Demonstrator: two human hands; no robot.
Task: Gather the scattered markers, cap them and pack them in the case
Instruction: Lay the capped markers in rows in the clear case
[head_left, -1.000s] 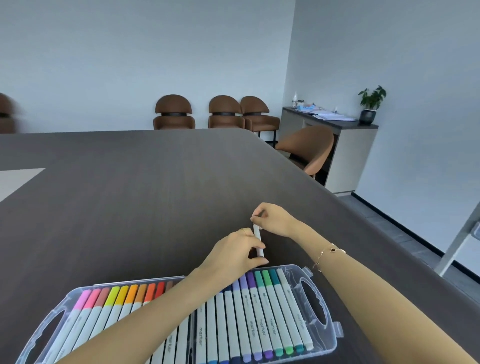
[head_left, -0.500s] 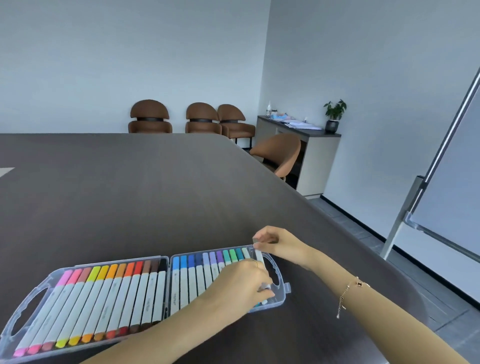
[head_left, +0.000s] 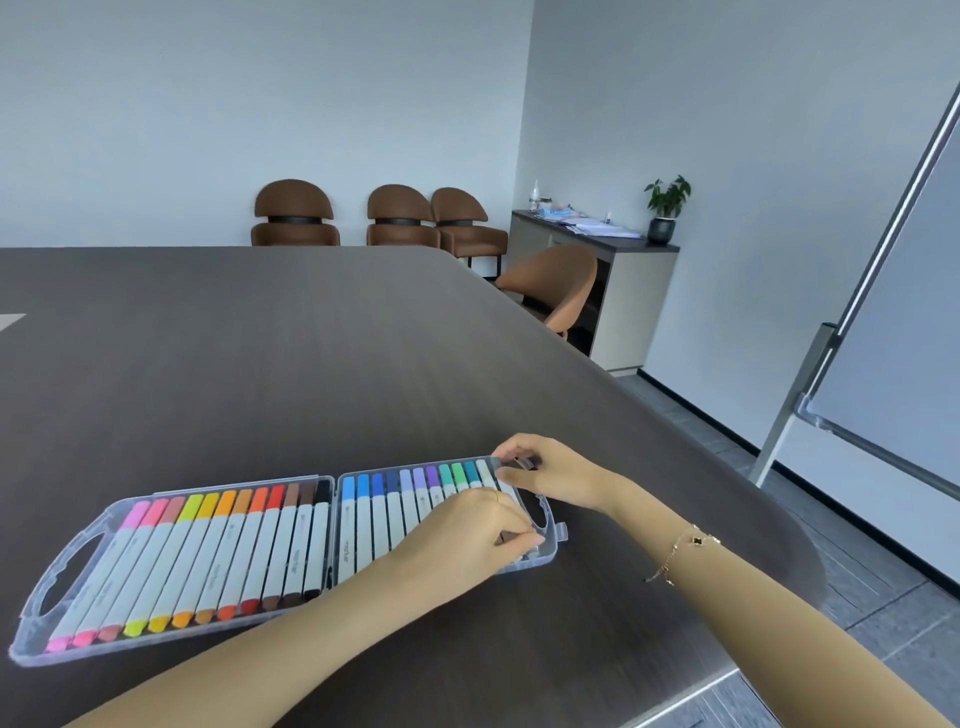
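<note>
A clear plastic marker case (head_left: 78, 561) lies open flat on the dark table, both halves filled with rows of capped white markers (head_left: 249, 551) in warm and cool colours. At the case's right edge a grey-capped marker (head_left: 511, 462) sits in the last slot. My right hand (head_left: 556, 475) pinches its far end. My left hand (head_left: 478, 535) pinches its near end down by the case's right handle. Most of that marker is hidden under my hands.
The dark wooden table (head_left: 311, 353) stretches far ahead, its right edge curving close to my right arm. Brown chairs (head_left: 296, 213) line the back wall, one more (head_left: 556, 286) at the table's right side. A whiteboard stand (head_left: 841, 322) is on the right.
Both hands carried the grey marker from above the table down into the case's rightmost slot. My view swung right, so the case now shows further left.
</note>
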